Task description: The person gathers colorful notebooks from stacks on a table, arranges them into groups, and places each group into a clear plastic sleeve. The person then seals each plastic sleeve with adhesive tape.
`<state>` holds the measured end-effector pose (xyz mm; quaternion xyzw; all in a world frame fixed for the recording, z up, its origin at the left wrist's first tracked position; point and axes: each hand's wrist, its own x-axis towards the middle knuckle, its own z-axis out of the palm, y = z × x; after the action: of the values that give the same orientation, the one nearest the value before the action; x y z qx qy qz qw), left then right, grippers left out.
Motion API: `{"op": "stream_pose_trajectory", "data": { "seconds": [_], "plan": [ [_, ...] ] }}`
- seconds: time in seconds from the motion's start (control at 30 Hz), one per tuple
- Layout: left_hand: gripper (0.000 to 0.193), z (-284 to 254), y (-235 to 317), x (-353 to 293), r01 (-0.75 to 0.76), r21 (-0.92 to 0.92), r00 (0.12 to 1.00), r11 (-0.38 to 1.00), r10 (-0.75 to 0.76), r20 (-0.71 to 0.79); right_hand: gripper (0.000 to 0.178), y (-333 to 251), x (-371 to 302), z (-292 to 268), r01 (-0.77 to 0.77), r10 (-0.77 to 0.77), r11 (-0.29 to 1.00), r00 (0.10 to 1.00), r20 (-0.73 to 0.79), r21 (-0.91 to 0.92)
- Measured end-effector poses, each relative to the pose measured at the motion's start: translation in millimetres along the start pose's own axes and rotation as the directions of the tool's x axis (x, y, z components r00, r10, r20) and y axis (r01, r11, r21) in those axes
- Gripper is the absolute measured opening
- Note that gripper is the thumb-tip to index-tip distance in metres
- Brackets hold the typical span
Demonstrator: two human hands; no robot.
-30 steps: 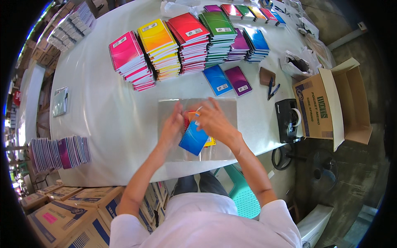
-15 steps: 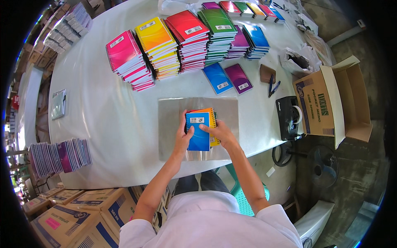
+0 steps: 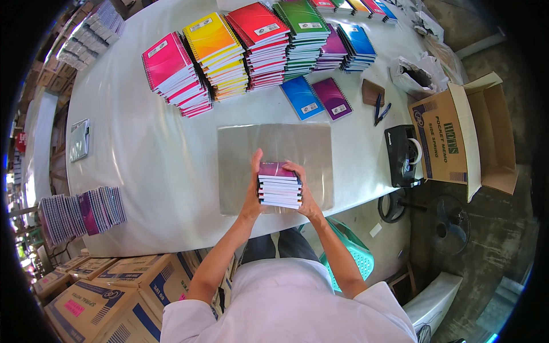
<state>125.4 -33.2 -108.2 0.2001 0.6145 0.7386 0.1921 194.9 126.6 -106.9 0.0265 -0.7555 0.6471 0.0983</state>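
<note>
Between my two hands I grip a small stack of spiral notebooks (image 3: 280, 190), tilted so its white page edges face me and a purple cover shows at the far end. My left hand (image 3: 253, 186) presses along the stack's left side, thumb side up. On the right side, my right hand (image 3: 306, 188) closes round it with fingers over the top corner. Beneath lies a clear plastic sheet (image 3: 240, 154) on the white table. A blue notebook (image 3: 303, 98) and a purple notebook (image 3: 333, 98) lie flat just beyond the sheet.
Tall stacks of pink (image 3: 167, 60), yellow (image 3: 209, 37), red (image 3: 257, 26) and green notebooks (image 3: 303, 24) stand at the back. To the right are pliers (image 3: 380, 111), a tape dispenser (image 3: 400, 154) and an open carton (image 3: 446, 137). Wrapped notebooks (image 3: 83, 214) stand at left.
The stack has been turned from lying with a blue cover up to standing tilted with page edges toward me and purple on top. Both hands have shifted to its sides.
</note>
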Motion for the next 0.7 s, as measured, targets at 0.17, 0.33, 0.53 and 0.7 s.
{"op": "stream_pose_trajectory", "data": {
  "seconds": [0.17,0.33,0.53,0.7],
  "plan": [
    [0.110,-8,8,12,-0.032,0.015,0.998,0.999,0.031,0.058,0.085,6,10,-16,-0.075,0.075,0.996,0.997,0.006,-0.041],
    [0.100,-2,9,9,0.006,0.012,1.000,1.000,-0.006,0.007,0.083,1,18,-11,-0.088,0.088,0.995,0.996,0.001,-0.043],
    [0.088,-34,13,8,0.096,0.276,0.978,0.956,-0.143,0.153,0.091,7,28,-20,0.005,-0.001,0.977,1.000,0.018,-0.215],
    [0.080,-28,18,8,0.135,0.243,0.986,0.961,-0.154,0.062,0.085,1,27,-21,-0.057,0.065,0.968,0.998,0.023,-0.245]
  ]
}}
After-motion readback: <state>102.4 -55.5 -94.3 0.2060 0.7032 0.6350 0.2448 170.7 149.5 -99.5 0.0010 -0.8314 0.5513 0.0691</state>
